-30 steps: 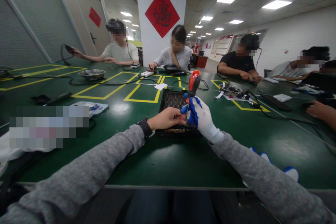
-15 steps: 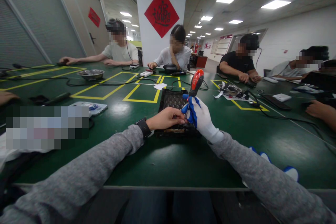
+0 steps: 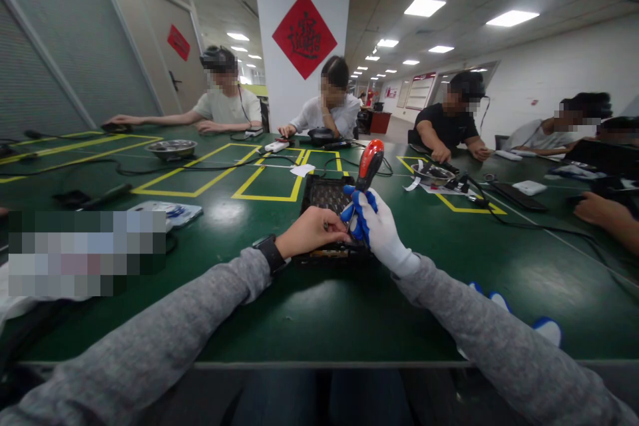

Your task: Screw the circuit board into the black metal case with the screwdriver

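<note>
Bright ceiling lights (image 3: 425, 7) overhead, dim foreground, glare patches on the green tabletop (image 3: 231, 213), wide-angle stretching toward the edges

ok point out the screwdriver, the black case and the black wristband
Screwdriver (image 3: 371, 165), head view, on its handle
Black case (image 3: 327, 194), head view, on its textured far part
Black wristband (image 3: 271, 253), head view, on its outer side

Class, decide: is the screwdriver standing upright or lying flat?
Upright, leaning slightly: the screwdriver is held in the gloved right hand, red-and-black handle end up. Its tip cannot be made out.
</note>
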{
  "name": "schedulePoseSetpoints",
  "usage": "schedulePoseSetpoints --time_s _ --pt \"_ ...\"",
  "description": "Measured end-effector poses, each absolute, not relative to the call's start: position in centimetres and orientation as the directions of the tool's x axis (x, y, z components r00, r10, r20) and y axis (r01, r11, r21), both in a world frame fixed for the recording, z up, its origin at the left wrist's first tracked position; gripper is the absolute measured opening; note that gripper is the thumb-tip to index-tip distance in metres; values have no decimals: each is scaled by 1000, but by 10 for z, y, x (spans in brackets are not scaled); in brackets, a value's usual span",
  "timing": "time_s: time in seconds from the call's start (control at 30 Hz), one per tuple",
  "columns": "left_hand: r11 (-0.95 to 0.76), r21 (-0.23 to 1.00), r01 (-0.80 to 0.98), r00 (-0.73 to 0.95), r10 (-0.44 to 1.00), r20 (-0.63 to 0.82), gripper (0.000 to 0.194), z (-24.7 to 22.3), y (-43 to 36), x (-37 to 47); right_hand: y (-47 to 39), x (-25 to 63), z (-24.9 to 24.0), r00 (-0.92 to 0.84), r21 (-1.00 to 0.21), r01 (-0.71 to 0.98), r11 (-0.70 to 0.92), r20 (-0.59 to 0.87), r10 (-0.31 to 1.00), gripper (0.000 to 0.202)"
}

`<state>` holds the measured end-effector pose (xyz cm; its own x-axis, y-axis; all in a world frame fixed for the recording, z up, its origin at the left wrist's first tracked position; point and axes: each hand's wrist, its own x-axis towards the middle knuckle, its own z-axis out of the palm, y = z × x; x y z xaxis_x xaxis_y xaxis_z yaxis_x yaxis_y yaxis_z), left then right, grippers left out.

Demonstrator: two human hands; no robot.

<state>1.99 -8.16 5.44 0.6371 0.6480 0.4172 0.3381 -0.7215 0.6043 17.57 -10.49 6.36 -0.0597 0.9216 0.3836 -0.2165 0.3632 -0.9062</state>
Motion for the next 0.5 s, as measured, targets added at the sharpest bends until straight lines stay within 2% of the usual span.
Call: schedulePoseSetpoints --time_s 0.17,0.4,0.5 --pt "-747 613 255 700 581 416 24 57 -82 18 -102 178 62 -52 -903 -207 377 394 917 44" --pt "-724 616 310 672 625 397 26 55 -81 20 -107 176 64 -64 -892 -216 396 418 906 42" --pt "-738 609 291 691 602 400 23 54 -79 20 -108 176 65 -76 -898 -207 389 412 908 41"
